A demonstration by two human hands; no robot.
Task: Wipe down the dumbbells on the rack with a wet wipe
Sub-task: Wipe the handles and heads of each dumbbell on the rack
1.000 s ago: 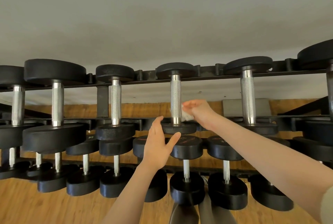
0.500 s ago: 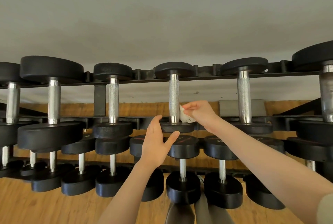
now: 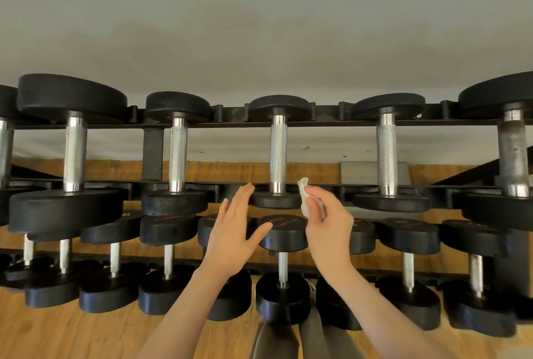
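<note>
A black rack (image 3: 328, 123) carries two rows of black dumbbells with knurled steel handles. The small top-row dumbbell (image 3: 278, 153) stands in the middle, straight in front of me. My right hand (image 3: 327, 223) pinches a crumpled white wet wipe (image 3: 303, 197) just right of that dumbbell's near head, clear of the handle. My left hand (image 3: 235, 229) is held up with fingers straight, its fingertips close to the left side of the same near head; I cannot tell whether they touch it.
More top-row dumbbells sit at the left (image 3: 178, 153) and right (image 3: 388, 153), with larger ones at both ends. The lower row (image 3: 284, 236) lies under my hands. A wooden floor (image 3: 72, 332) runs below, a grey wall (image 3: 259, 27) behind. My grey-clad legs (image 3: 288, 341) show at the bottom.
My right hand has drawn the wipe down and off the middle dumbbell's handle, to the right of its near head. The left hand has risen slightly toward that head.
</note>
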